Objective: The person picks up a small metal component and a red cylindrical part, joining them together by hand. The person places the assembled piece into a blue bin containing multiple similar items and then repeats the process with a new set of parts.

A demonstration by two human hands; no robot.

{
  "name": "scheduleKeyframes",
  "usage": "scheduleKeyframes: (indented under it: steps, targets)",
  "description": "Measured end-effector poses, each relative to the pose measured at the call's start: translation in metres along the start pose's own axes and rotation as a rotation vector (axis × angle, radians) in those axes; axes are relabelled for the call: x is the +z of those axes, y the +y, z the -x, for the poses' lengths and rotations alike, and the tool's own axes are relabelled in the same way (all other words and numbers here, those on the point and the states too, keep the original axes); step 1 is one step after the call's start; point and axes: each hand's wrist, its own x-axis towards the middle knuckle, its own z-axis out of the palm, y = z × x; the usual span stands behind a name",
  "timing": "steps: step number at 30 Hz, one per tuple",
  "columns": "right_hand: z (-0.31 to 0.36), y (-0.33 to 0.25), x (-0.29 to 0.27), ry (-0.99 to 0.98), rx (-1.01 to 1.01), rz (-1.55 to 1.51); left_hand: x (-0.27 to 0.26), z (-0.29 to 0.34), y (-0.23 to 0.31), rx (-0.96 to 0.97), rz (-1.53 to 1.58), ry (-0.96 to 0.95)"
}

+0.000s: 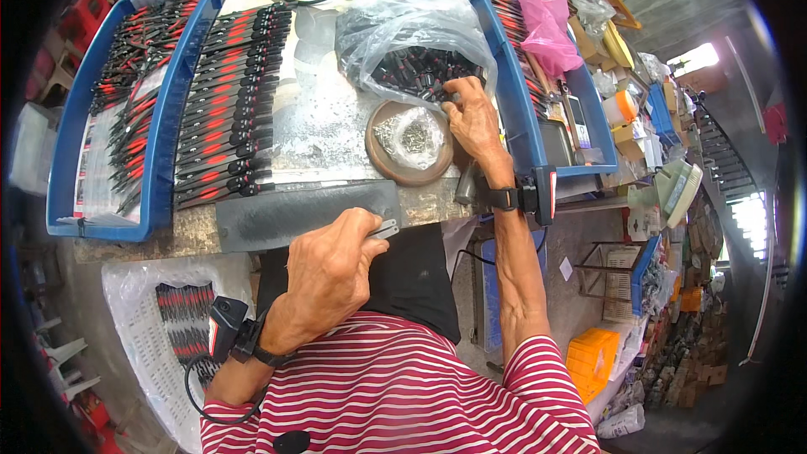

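Clear plastic bag point(403, 21) of black handles: right hand point(472, 122) reaching in, fingers curled (grip hidden). Left hand point(332, 265) pinches small metal piece point(384, 229).

Head camera, looking down, close workbench point(336, 118)

A bare strip of surface point(324, 118) is left open between the row of red-and-black tools point(227, 109) and the clear bag point(412, 29). The right is walled off by a blue tray point(513, 92); the round dish point(409, 145) blocks the near edge.
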Motion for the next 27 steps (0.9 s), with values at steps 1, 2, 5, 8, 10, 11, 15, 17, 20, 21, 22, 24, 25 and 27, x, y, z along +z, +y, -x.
scheduleKeyframes:
  steps: [1, 2, 5, 8, 10, 11, 15, 17, 20, 21, 22, 24, 25, 27]
  targets:
    - [0.0, 0.001, 0.002, -0.019, -0.011, -0.009, 0.0, 0.0, -0.001, -0.001, 0.002, 0.0]
    - [-0.002, 0.003, 0.001, -0.034, -0.044, 0.021, 0.0, 0.0, -0.001, -0.002, 0.004, -0.001]
    - [-0.001, 0.007, -0.003, -0.066, -0.068, 0.096, 0.001, 0.0, -0.002, -0.014, 0.029, 0.008]
    - [0.003, 0.009, -0.001, -0.021, 0.011, 0.063, 0.001, 0.001, -0.003, -0.049, 0.061, 0.008]
    - [0.005, 0.009, 0.001, 0.017, 0.02, 0.067, 0.001, 0.001, -0.003, -0.068, 0.077, 0.015]
    - [0.005, 0.008, 0.001, 0.008, 0.083, -0.015, 0.001, 0.001, -0.003, -0.07, 0.084, 0.024]
    - [0.014, -0.005, -0.009, 0.109, 0.146, -0.343, 0.002, 0.001, -0.002, -0.097, 0.111, 0.032]
    - [0.023, -0.019, -0.02, 0.127, 0.243, -0.566, 0.005, 0.0, -0.001, -0.104, 0.112, 0.039]
    - [0.049, -0.044, -0.044, 0.041, 0.259, -0.707, 0.009, -0.002, -0.001, -0.082, 0.115, 0.038]
    - [0.058, -0.052, -0.05, -0.005, 0.262, -0.744, 0.01, -0.002, 0.0, -0.074, 0.115, 0.036]
    - [0.065, -0.061, -0.051, 0.007, 0.33, -0.827, 0.012, -0.002, 0.0, -0.067, 0.117, 0.038]
    - [0.083, -0.074, -0.056, -0.042, 0.388, -0.921, 0.015, -0.001, 0.0, -0.063, 0.131, 0.041]
    - [0.09, -0.079, -0.057, -0.056, 0.391, -0.943, 0.015, 0.0, 0.0, -0.079, 0.122, 0.029]
    - [0.102, -0.086, -0.057, -0.092, 0.41, -1.021, 0.016, 0.003, 0.0, -0.117, 0.135, 0.008]
